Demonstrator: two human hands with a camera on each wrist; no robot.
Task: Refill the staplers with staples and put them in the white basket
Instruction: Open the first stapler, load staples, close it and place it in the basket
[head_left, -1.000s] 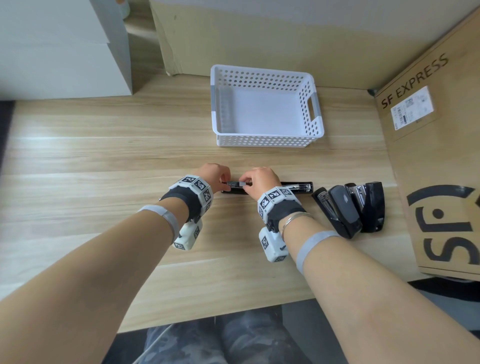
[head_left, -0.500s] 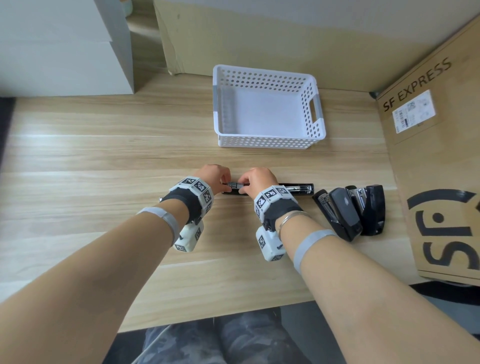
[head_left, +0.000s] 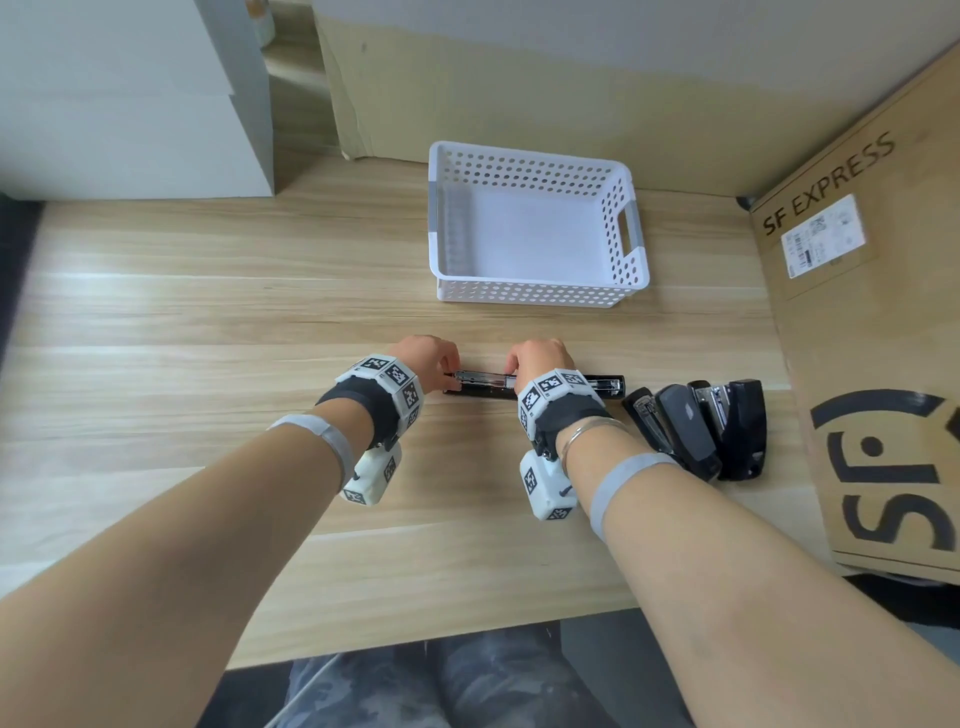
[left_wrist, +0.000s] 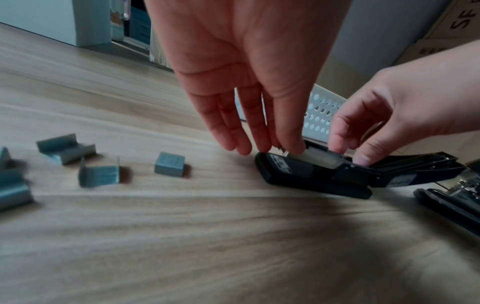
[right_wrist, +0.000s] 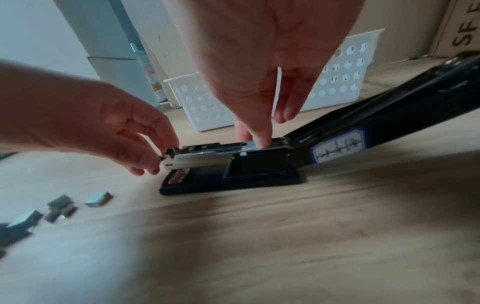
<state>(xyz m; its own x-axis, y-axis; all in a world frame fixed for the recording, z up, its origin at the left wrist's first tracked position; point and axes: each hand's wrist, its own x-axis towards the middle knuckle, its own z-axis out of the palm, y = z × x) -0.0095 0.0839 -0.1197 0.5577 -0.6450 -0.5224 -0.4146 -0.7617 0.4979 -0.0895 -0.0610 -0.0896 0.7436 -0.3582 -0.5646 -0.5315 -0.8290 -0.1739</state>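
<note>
A black stapler (head_left: 483, 383) lies opened out flat on the wooden table, its lid (head_left: 605, 385) folded back to the right. My left hand (head_left: 431, 358) pinches the front end of its metal magazine (right_wrist: 197, 158). My right hand (head_left: 535, 358) has thumb and fingertips curled down onto a pale staple strip (left_wrist: 311, 158) lying in the magazine. The white basket (head_left: 540, 293) stands beyond the hands with nothing in it. Several loose staple strips (left_wrist: 170, 164) lie left of the stapler; the head view does not show them.
Two more black staplers (head_left: 685, 431) (head_left: 743, 426) lie open at the right, close to my right wrist. A big cardboard box (head_left: 872, 338) walls off the table's right side. A white cabinet (head_left: 130, 104) stands at the back left.
Both hands stay on the opened stapler. The gap between them is slightly wider, and more of the metal magazine shows.
</note>
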